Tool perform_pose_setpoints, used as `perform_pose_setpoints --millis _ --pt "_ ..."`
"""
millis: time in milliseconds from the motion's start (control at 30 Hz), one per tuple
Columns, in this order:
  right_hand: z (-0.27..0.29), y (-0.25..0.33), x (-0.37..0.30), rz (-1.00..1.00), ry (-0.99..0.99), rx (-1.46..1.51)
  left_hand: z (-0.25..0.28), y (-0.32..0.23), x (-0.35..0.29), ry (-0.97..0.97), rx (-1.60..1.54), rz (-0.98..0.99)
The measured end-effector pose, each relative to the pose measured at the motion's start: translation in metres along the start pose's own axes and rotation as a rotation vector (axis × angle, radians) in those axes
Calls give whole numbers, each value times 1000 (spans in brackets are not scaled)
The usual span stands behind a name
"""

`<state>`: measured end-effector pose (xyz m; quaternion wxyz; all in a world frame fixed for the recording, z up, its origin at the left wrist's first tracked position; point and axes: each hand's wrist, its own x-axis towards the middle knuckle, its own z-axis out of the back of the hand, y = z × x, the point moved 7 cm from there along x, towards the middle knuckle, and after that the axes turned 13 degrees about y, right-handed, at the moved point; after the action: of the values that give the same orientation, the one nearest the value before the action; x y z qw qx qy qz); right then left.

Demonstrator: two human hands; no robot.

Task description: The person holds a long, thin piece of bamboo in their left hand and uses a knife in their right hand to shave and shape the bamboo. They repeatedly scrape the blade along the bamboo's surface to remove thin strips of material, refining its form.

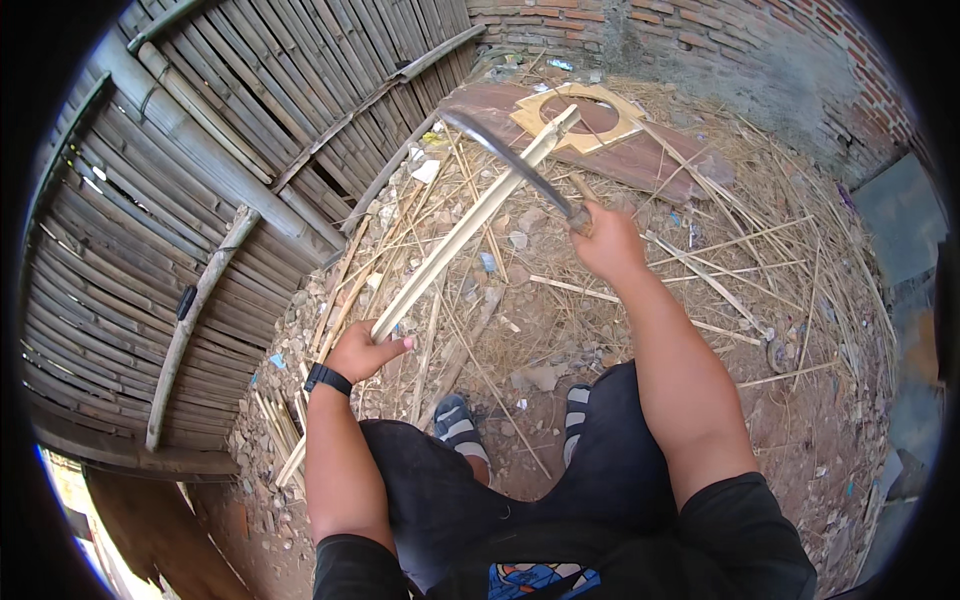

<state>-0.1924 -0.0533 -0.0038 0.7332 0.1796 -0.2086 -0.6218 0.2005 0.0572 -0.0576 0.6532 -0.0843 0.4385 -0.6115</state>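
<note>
Bamboo strip (455, 243) slants forward and rightward from the left hand (362, 352), whose fingers curl around its nearer part. Curved blade (515, 163) crosses over its far half, where the right hand (610, 242) is nearer, fingers closed on the knife handle (581, 221).

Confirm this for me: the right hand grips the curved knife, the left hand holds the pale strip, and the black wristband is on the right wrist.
Not quite: the black wristband is on the left wrist, as the head view shows. The right hand does grip the curved knife, and the left hand holds the pale strip.
</note>
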Motion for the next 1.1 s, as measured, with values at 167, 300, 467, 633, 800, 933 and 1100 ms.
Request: perform_pose_setpoints --millis 167,300,467,633,800,933,1100 --pt "-14 64 -22 312 163 -199 -10 -11 2 -56 -76 -80" --pt "-7 9 3 130 -3 4 -3 -11 4 -118 -81 -152" --pt "-1 -8 3 -30 -35 37 -2 0 4 -99 0 -105" --pt "-30 60 -19 349 212 -232 -12 -13 9 -30 -18 -130" --pt "-27 44 -6 250 191 -129 -2 -25 -4 -156 151 -143" --pt "-2 -12 6 -108 65 60 12 -23 -8 -279 376 -146" --pt "-10 19 -11 98 211 -154 13 -23 -9 -281 387 -105"
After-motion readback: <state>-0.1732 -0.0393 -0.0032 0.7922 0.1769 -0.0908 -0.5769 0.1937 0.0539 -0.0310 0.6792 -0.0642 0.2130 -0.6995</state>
